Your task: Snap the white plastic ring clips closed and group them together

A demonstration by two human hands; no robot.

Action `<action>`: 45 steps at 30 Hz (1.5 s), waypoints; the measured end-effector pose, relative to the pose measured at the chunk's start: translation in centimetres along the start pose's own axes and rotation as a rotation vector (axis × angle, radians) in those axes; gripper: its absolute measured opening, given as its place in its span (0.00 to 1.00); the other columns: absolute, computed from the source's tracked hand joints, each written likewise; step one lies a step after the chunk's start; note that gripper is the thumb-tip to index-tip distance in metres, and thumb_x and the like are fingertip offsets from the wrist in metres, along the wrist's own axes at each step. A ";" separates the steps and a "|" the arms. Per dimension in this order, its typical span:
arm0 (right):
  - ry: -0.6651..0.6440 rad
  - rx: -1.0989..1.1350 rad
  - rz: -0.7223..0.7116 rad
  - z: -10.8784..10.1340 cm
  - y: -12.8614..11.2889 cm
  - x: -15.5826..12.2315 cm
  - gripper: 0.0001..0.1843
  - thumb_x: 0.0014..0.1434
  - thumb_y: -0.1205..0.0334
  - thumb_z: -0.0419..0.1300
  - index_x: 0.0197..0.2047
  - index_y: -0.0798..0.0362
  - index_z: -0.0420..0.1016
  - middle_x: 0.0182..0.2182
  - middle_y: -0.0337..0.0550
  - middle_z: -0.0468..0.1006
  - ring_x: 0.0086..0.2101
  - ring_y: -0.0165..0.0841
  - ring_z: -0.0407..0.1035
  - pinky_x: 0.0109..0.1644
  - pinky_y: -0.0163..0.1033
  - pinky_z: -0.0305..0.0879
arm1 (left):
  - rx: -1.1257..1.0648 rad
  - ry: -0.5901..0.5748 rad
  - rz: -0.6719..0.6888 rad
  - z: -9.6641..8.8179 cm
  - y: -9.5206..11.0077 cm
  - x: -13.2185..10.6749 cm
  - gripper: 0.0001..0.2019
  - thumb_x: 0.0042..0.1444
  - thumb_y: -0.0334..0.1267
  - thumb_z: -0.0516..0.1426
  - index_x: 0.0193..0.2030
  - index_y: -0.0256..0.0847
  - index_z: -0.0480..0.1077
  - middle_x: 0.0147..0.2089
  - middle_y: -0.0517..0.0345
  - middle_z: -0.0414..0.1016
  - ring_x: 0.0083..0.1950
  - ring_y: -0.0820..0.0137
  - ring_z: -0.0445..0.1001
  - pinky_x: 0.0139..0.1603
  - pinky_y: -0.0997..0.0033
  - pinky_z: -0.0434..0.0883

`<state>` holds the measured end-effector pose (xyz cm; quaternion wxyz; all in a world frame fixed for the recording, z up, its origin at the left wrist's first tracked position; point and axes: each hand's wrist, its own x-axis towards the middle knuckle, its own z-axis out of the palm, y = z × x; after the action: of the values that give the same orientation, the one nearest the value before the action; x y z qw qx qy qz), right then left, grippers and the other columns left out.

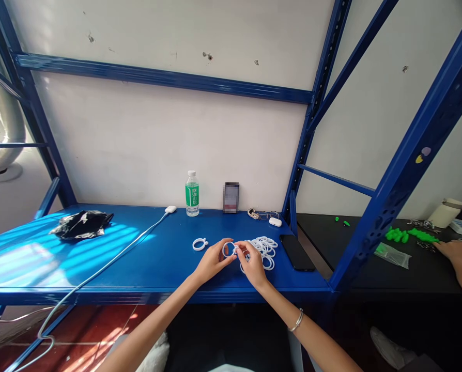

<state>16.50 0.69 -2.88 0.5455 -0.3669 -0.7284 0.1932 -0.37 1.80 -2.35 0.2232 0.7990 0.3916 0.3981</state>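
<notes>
My left hand (214, 262) is closed on a white ring (226, 250), gripping it between thumb and fingers above the blue shelf. At the ring's right side, my right hand (251, 264) pinches a small part of it; the fingertips hide the detail there. Just behind my right hand lies a pile of similar white rings (268, 247), partly covered by that hand. To the left of my hands, another white ring (199, 244) with a small tab on its rim lies apart.
On the blue shelf (145, 268) are a black phone (296, 252), a water bottle (192, 195), an upright screen device (231, 197), glasses (267, 215), a white case (275, 222), a charger cable (110, 262) and a black plastic bag (82, 224). A co-worker's hand (458, 256) is beside green pieces (397, 235).
</notes>
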 end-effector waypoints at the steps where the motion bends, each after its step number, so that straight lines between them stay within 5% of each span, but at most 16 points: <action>1: 0.001 -0.002 0.001 0.0 0.0 0.0 0.11 0.65 0.60 0.52 0.46 0.51 0.73 0.39 0.44 0.76 0.39 0.35 0.71 0.40 0.37 0.69 | 0.007 0.006 -0.002 0.0 -0.1 0.0 0.23 0.59 0.51 0.54 0.56 0.42 0.62 0.35 0.59 0.67 0.28 0.73 0.65 0.28 0.76 0.64; 32: -0.014 -0.018 -0.033 -0.2 -0.3 0.1 0.12 0.67 0.55 0.51 0.42 0.51 0.73 0.36 0.44 0.75 0.37 0.36 0.70 0.40 0.39 0.68 | 0.112 0.031 0.041 0.2 -0.4 -0.2 0.22 0.60 0.51 0.52 0.57 0.44 0.60 0.42 0.55 0.69 0.31 0.70 0.68 0.31 0.71 0.68; 45: -0.017 -0.001 -0.005 -0.1 -0.7 0.0 0.09 0.64 0.60 0.54 0.44 0.51 0.72 0.39 0.43 0.75 0.37 0.33 0.70 0.39 0.37 0.69 | 0.150 0.078 0.061 0.1 -0.4 -0.1 0.20 0.62 0.48 0.51 0.58 0.45 0.58 0.42 0.55 0.67 0.30 0.72 0.67 0.30 0.73 0.68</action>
<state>16.35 0.26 -2.36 0.5396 -0.3637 -0.7340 0.1944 -0.50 1.92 -2.75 0.1350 0.8089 0.4041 0.4052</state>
